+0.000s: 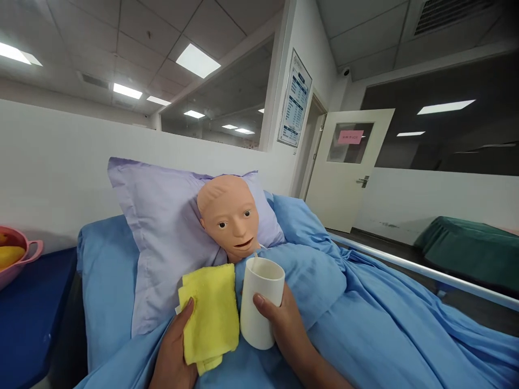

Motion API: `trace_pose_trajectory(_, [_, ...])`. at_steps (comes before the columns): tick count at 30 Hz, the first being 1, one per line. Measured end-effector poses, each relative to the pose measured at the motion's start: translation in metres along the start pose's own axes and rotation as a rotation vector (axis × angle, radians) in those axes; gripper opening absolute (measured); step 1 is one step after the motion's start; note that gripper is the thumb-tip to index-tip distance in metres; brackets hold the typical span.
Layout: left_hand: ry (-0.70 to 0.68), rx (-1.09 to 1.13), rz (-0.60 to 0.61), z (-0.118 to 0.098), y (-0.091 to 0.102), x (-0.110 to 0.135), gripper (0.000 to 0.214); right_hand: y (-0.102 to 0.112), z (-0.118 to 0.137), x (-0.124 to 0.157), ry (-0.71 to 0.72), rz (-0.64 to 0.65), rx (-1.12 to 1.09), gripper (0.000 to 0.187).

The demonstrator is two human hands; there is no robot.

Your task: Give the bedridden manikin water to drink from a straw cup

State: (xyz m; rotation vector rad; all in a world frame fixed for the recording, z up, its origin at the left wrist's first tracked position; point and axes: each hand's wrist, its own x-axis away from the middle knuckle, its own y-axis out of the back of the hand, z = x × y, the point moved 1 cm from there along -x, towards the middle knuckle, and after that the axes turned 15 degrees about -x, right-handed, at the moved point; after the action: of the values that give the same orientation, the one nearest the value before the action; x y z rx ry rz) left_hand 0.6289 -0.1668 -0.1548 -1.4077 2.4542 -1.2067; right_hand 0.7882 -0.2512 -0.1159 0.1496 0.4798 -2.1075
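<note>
My left hand (pixel 176 343) is closed on a folded yellow towel (pixel 211 316), its thumb lying along the towel's left edge. Around a tall white cup (pixel 261 308) wraps my right hand (pixel 286 324), thumb across the front. The cup is nearly upright, and what it contains is hidden. A thin light tip shows at its rim; I cannot tell what it is. Just beyond both hands, a manikin's head (pixel 231 216) rests on a lilac pillow (pixel 166 232). A blue quilt (pixel 320 281) covers the manikin up to the neck.
At the left stands a dark blue table (pixel 32 319) with a pink basket (pixel 20 265) holding something yellow. A pale bed rail (pixel 405 265) runs along the right side. Farther off are an open door (pixel 344 178) and a green-covered bed (pixel 466 254).
</note>
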Motion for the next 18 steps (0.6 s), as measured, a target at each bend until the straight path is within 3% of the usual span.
trace_pose_trajectory(12, [-0.030, -0.071, -0.048, 0.002, 0.006, 0.008, 0.053, 0.003, 0.005, -0.003, -0.104, -0.008, -0.161, 0.059])
trace_pose_trajectory(18, [-0.018, -0.062, -0.055, 0.000, 0.003, 0.011, 0.053, 0.014, 0.020, -0.014, -0.146, 0.092, -0.113, 0.060])
